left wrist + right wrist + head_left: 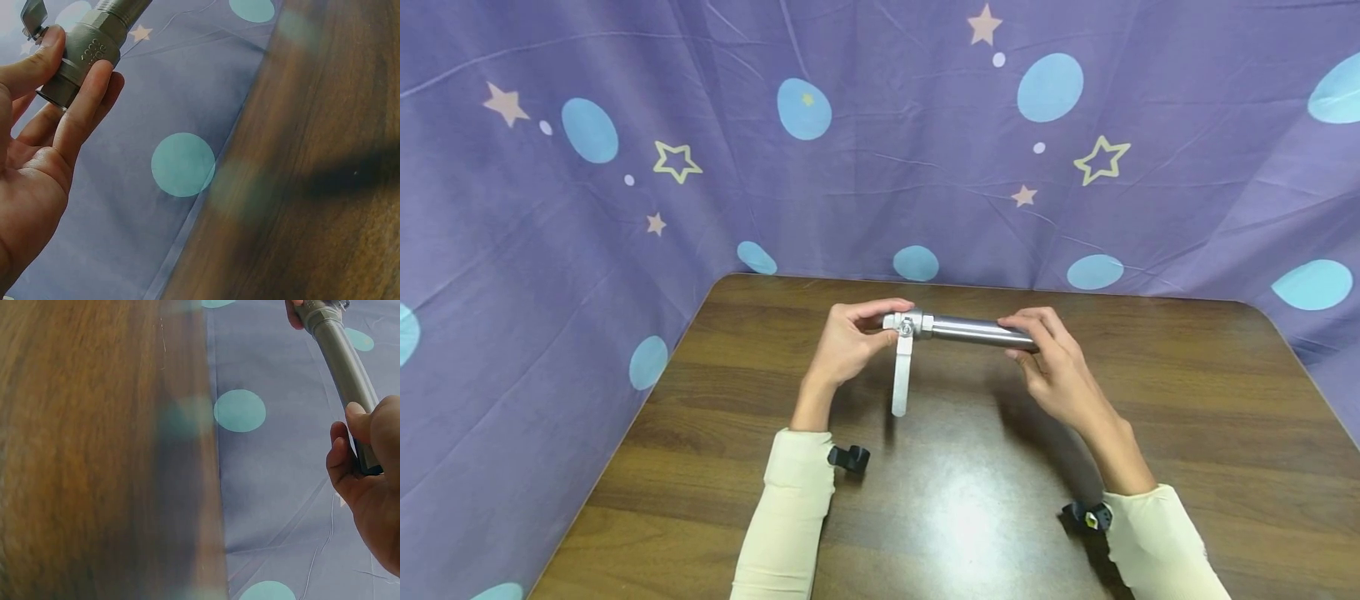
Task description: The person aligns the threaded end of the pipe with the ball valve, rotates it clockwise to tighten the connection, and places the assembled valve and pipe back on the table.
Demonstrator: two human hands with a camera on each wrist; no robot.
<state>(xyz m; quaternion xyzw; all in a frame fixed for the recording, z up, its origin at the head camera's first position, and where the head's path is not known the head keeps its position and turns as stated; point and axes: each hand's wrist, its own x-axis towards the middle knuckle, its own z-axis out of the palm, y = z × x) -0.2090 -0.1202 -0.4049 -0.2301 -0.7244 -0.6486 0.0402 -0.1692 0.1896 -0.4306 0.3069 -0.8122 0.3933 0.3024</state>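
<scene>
A metal ball valve (916,322) is joined to one end of a smooth steel pipe (973,330), and the two are held up over the table. My left hand (850,346) grips the valve body at its free end, thumb on the near side and fingers behind. From the valve, a flat lever handle (902,383) points toward me. At the pipe's other end, my right hand (1060,371) pinches it between thumb and fingers. Threads show where the pipe meets the valve (94,53) in the left wrist view. The pipe's dark end (373,469) shows in the right wrist view.
A brown wooden table (700,467) lies beneath both hands, with light glaring off its near middle. Behind it and along the left hangs a purple curtain (880,192) with stars and blue dots. A black wrist mount (850,459) sits on the left sleeve, another (1088,515) on the right.
</scene>
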